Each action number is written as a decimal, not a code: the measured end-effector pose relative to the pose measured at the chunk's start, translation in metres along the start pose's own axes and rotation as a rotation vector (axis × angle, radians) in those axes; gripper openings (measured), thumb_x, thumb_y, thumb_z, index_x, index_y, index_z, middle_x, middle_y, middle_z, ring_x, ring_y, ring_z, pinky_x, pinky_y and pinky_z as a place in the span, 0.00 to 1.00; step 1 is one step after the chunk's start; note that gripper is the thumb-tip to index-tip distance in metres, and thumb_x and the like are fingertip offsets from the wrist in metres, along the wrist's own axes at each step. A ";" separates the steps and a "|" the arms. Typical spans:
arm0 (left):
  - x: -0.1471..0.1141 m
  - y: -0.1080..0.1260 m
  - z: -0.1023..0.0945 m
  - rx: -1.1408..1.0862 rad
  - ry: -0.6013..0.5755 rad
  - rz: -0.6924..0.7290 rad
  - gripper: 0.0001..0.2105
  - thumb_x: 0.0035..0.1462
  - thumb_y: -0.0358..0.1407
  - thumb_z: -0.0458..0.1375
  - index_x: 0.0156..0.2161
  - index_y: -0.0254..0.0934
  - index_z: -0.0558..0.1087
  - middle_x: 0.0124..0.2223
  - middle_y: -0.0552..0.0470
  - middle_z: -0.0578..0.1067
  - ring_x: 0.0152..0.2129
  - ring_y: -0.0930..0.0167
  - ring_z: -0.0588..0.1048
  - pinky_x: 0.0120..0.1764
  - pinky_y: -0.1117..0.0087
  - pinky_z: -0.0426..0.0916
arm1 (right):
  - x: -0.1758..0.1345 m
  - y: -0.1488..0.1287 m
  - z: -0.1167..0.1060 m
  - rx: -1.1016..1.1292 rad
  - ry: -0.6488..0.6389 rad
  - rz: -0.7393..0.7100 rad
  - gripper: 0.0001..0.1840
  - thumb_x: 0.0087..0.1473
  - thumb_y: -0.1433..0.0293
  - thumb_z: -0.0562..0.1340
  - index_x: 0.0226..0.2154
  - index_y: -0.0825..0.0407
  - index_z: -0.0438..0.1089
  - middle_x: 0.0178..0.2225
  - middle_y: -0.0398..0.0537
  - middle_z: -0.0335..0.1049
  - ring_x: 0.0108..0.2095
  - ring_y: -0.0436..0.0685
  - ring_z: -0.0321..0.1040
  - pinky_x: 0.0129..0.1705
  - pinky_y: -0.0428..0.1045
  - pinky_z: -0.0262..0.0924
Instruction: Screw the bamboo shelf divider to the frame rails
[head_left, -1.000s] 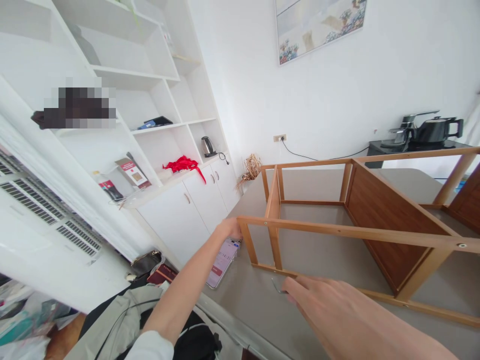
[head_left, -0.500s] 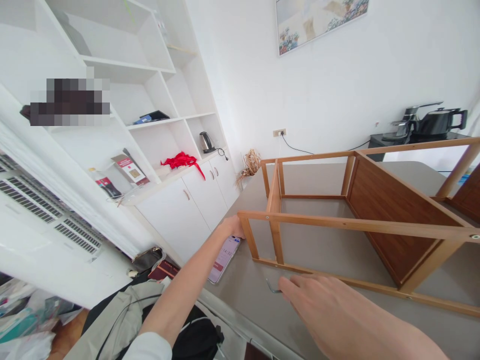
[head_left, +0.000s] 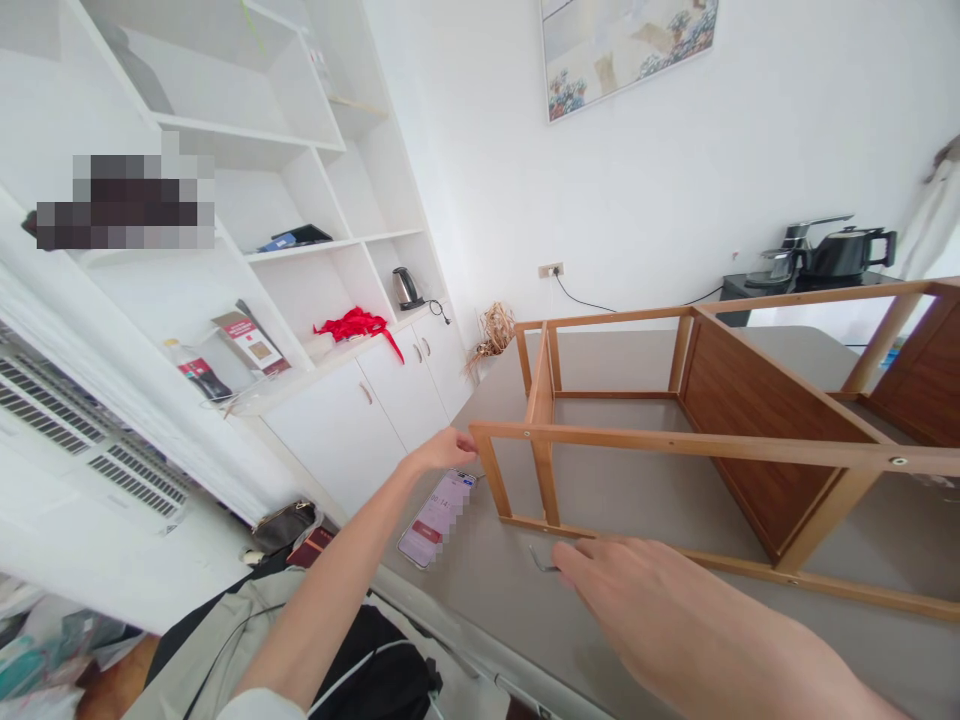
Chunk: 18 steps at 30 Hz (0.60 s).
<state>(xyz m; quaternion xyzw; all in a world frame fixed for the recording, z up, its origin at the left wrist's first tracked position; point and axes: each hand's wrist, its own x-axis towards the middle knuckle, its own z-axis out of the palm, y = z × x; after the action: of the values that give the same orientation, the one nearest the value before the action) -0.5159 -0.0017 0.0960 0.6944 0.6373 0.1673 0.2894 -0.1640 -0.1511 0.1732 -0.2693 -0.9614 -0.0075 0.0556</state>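
A wooden shelf rack [head_left: 600,433] lies on its side on the grey-brown table, its slim frame around flat brown boards. My left hand [head_left: 448,448] is at the near left corner of the rack, fingers bent together; what they hold, if anything, is hidden. Below it a phone [head_left: 437,520] lies face up, its screen lit. My right hand [head_left: 637,590] is closed on a small bent hex key [head_left: 538,560], whose short end sticks out to the left, in front of the rack's lower rail and apart from it.
A white shelf unit [head_left: 296,250] with a bottle, boxes and red cloth stands at the left. Dried stalks [head_left: 493,330] are beyond the table. A black kettle [head_left: 844,252] sits at the back right. Bags and clothing [head_left: 225,640] lie below left.
My left hand has drawn slightly left from the rack's corner, so more of its fingers show. My right hand still holds the hex key. The whole view has shifted a little.
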 end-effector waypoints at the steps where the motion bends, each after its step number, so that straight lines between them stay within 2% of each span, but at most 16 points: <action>1: -0.010 0.002 -0.007 -0.026 0.015 0.010 0.11 0.51 0.37 0.62 0.38 0.32 0.79 0.37 0.48 0.81 0.36 0.64 0.78 0.41 0.66 0.73 | -0.002 0.001 0.002 -0.014 0.032 -0.013 0.24 0.42 0.88 0.50 0.36 0.50 0.68 0.29 0.44 0.71 0.28 0.58 0.71 0.31 0.50 0.51; 4: -0.053 0.015 -0.020 -0.095 0.091 0.058 0.11 0.55 0.38 0.59 0.38 0.33 0.77 0.38 0.48 0.81 0.36 0.68 0.77 0.43 0.68 0.71 | -0.007 0.005 0.013 -0.053 0.165 -0.084 0.23 0.43 0.87 0.50 0.35 0.50 0.68 0.29 0.45 0.70 0.26 0.57 0.69 0.30 0.51 0.50; 6: -0.085 0.027 -0.016 -0.153 0.127 0.091 0.12 0.59 0.42 0.57 0.40 0.35 0.76 0.39 0.49 0.80 0.34 0.71 0.76 0.40 0.70 0.71 | -0.009 0.010 0.022 -0.058 0.243 -0.129 0.21 0.45 0.85 0.49 0.35 0.49 0.68 0.31 0.47 0.71 0.27 0.58 0.68 0.30 0.52 0.50; 7: -0.099 0.033 -0.009 -0.265 0.126 0.122 0.12 0.59 0.42 0.58 0.41 0.35 0.74 0.41 0.48 0.80 0.32 0.72 0.76 0.37 0.71 0.70 | -0.009 0.012 0.025 -0.051 0.263 -0.139 0.21 0.47 0.84 0.49 0.35 0.48 0.68 0.32 0.47 0.71 0.29 0.59 0.68 0.31 0.52 0.50; 9: -0.121 0.046 0.014 -0.492 0.113 0.168 0.11 0.60 0.43 0.59 0.40 0.36 0.71 0.45 0.45 0.80 0.30 0.73 0.76 0.33 0.72 0.69 | -0.006 0.016 0.030 0.006 0.254 -0.119 0.18 0.52 0.82 0.50 0.35 0.48 0.68 0.32 0.47 0.71 0.30 0.58 0.68 0.32 0.51 0.51; 11: -0.131 0.056 0.044 -0.639 0.050 0.203 0.11 0.61 0.43 0.59 0.39 0.36 0.69 0.43 0.45 0.80 0.29 0.73 0.76 0.30 0.73 0.67 | -0.001 0.020 0.035 0.111 0.171 -0.035 0.15 0.55 0.81 0.51 0.35 0.48 0.66 0.29 0.44 0.69 0.27 0.56 0.66 0.29 0.50 0.49; 14: -0.126 0.063 0.092 -0.746 0.023 0.219 0.12 0.62 0.44 0.58 0.39 0.36 0.70 0.39 0.47 0.79 0.26 0.75 0.74 0.29 0.74 0.67 | 0.004 0.028 0.052 0.273 0.015 0.108 0.13 0.59 0.81 0.49 0.33 0.48 0.61 0.24 0.40 0.66 0.21 0.52 0.61 0.25 0.48 0.44; 18: -0.109 0.060 0.138 -0.694 0.053 0.141 0.12 0.60 0.43 0.60 0.41 0.36 0.72 0.38 0.48 0.78 0.27 0.74 0.74 0.33 0.72 0.70 | -0.001 0.039 0.090 0.396 0.005 0.208 0.08 0.66 0.73 0.47 0.39 0.49 0.59 0.25 0.40 0.67 0.23 0.52 0.64 0.27 0.47 0.49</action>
<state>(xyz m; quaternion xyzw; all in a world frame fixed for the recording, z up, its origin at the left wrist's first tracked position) -0.4002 -0.1354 0.0408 0.5924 0.5003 0.4113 0.4792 -0.1523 -0.1146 0.0828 -0.3509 -0.9110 0.1868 0.1101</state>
